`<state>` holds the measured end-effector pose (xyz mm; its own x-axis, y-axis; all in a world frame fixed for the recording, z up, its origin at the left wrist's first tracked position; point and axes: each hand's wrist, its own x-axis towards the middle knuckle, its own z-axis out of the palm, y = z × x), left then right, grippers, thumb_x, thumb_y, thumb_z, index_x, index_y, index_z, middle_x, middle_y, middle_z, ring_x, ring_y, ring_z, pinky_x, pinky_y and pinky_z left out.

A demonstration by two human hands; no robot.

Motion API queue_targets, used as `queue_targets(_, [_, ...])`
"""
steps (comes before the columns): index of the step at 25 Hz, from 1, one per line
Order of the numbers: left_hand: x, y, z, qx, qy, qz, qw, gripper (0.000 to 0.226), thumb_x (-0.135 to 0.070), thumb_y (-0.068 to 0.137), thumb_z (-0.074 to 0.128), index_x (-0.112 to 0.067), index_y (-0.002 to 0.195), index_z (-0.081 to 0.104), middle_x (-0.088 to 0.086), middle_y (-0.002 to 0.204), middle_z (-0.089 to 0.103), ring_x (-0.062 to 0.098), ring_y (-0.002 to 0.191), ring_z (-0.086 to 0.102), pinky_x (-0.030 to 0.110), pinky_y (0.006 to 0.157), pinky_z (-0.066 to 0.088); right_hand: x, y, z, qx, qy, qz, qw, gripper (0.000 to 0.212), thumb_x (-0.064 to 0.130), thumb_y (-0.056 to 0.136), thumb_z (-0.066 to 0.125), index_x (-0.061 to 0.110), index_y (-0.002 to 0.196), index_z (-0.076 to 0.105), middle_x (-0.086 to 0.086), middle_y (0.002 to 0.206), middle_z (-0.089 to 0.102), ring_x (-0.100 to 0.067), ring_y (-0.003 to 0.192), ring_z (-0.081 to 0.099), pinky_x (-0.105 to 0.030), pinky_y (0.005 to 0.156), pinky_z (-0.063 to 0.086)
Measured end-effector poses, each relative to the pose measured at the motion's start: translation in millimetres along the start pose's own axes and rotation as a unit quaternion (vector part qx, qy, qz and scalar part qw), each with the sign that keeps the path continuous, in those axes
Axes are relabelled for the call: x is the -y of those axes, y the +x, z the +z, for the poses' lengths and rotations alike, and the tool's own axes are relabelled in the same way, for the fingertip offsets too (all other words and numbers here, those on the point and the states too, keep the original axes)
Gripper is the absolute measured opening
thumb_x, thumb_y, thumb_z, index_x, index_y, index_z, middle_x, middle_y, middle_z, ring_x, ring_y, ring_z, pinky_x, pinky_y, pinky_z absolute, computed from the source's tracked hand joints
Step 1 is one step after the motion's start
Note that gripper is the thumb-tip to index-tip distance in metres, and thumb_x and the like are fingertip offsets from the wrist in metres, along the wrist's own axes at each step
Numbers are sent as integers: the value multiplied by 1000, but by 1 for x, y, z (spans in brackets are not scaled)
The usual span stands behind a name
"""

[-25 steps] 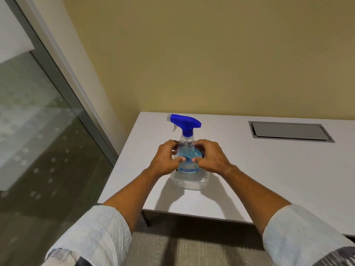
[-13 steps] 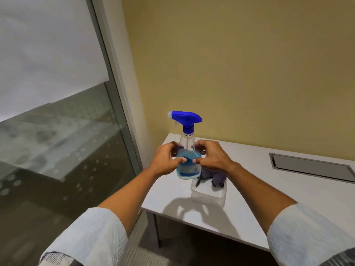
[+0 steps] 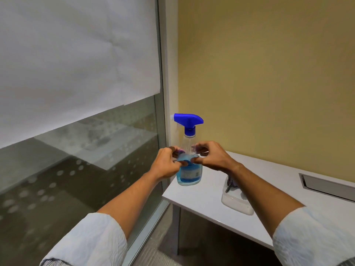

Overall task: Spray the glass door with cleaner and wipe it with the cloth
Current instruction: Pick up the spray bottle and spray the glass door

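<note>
While both hands grip it at mid-body, a clear spray bottle (image 3: 189,169) partly filled with blue cleaner is held upright in the air, in front of the near left corner of a white table (image 3: 209,200). From the head camera, the left hand (image 3: 166,164) wraps the bottle's left side and the right hand (image 3: 212,158) its right side, the fingers (image 3: 199,146) of each curled around the clear plastic and the thumbs meeting across the front, above a small printed label. Its blue trigger head (image 3: 187,120) stands above the hands, with the nozzle pointing left toward the glass door (image 3: 80,169).

That door fills the left half of the view, its upper part covered by a white frosted panel (image 3: 76,60), its lower part clear and marked with rows of pale dots. A grey metal frame (image 3: 162,104) runs down its right edge, next to a yellow wall (image 3: 269,73).

On the table, behind the right forearm, sits a shallow clear plastic tray (image 3: 233,202) holding a dark cloth (image 3: 231,182), largely hidden by the arm. Farther right, a grey cable hatch (image 3: 326,186) is set into the tabletop. Pale rolled-up sleeves (image 3: 90,240) cover both upper forearms.
</note>
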<state>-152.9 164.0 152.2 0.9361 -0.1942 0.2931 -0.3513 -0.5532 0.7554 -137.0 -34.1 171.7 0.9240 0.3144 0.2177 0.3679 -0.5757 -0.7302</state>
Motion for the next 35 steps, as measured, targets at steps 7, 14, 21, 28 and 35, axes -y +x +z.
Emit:
queue_targets(7, [11,-93,-84,4,20,-38,999,34,-10,77,78,-15,107,63,-3,101,65,11,95,62,17,75,52,102,-32,74,18,98,-53,994,34,26,82,78,16,111,63,1,100,70,-15,94,68,-26,80,56])
queue_targets(14, [13,-182,-126,-3,18,-91,996,36,-10,79,77,-11,112,63,3,110,68,16,102,65,33,89,57,190,-61,126,36,250,-89,964,31,30,82,74,21,108,60,-4,99,70,-8,87,69,-19,73,55])
queue_targets(21, [-8,-266,-143,-46,20,-131,990,34,-15,76,81,-25,103,63,-7,101,69,8,94,67,23,81,57,240,-107,148,130,335,-97,928,43,19,84,73,2,122,61,-23,110,70,-29,101,70,-36,87,58])
queue_targets(28, [-46,-364,-146,-120,16,-173,977,44,-16,77,80,-16,117,62,-4,108,68,5,97,66,19,85,56,291,-169,172,191,395,-105,892,28,18,83,76,6,108,71,-15,102,75,-25,97,73,-34,84,60])
queue_targets(35, [-74,-479,-191,-191,296,-237,905,92,-58,80,65,-18,152,26,9,153,35,25,140,34,38,114,28,355,-227,217,250,427,-131,859,19,11,87,72,-2,100,70,-16,85,66,-20,79,65,-32,75,54])
